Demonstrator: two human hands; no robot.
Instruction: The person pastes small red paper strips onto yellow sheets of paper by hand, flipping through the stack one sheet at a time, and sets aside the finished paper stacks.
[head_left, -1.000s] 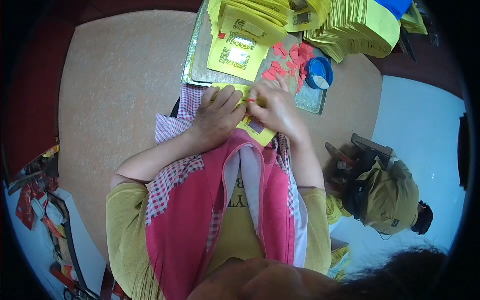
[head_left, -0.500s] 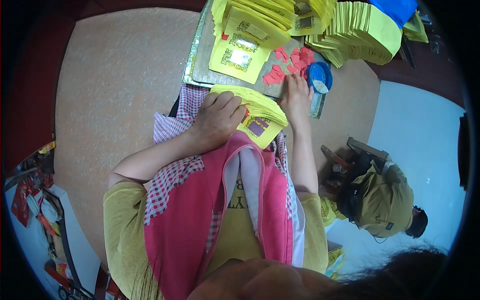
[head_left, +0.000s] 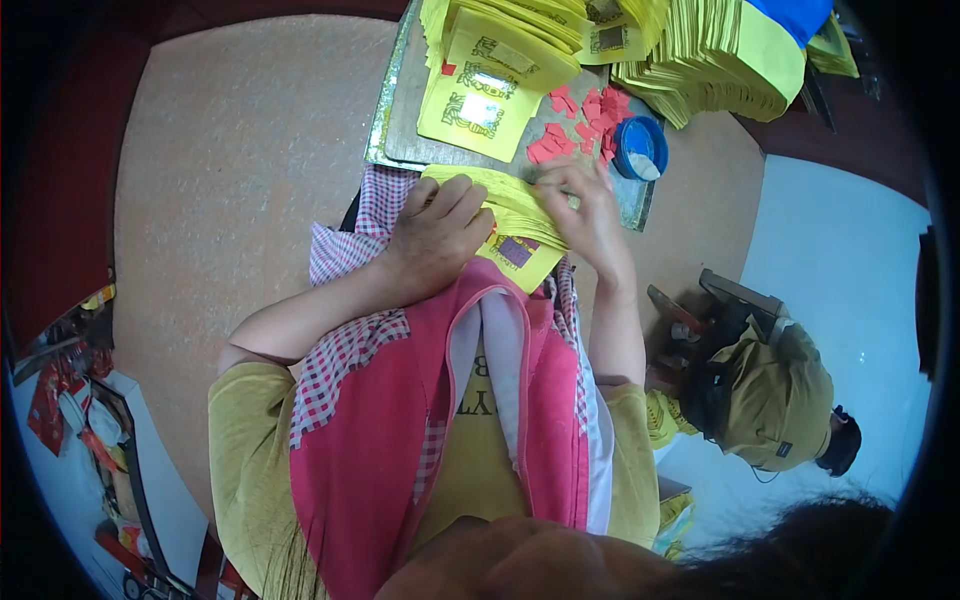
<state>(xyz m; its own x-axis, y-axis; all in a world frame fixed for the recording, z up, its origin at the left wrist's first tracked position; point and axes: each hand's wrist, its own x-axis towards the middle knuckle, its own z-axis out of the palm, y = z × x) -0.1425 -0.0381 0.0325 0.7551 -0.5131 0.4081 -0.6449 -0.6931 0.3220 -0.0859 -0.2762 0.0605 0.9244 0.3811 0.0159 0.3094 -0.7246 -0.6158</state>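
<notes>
A thick stack of yellow printed paper sheets point(head_left: 510, 205) lies fanned over my lap at the table's front edge. My left hand point(head_left: 440, 228) is closed over the left side of this stack, its fingers curled onto the sheets. At the stack's upper right edge is my right hand point(head_left: 588, 212), thumb and fingers drawn together in a pinch; what sits between the fingertips is too small to make out. A purple printed patch point(head_left: 517, 251) shows on the lowest sheet. Small red paper slips point(head_left: 598, 115) are scattered on the board just beyond my right hand.
A blue tub point(head_left: 640, 148) with whitish paste stands right of the slips. More yellow printed sheets point(head_left: 480, 95) lie on the wooden board point(head_left: 405, 135), and a large fanned stack point(head_left: 700, 65) lies at the far right. Another person point(head_left: 765, 400) sits at the right.
My right hand has moved from the red slips and blue tub back toward me, to the stack's right edge. My left hand has stayed in place on the stack.
</notes>
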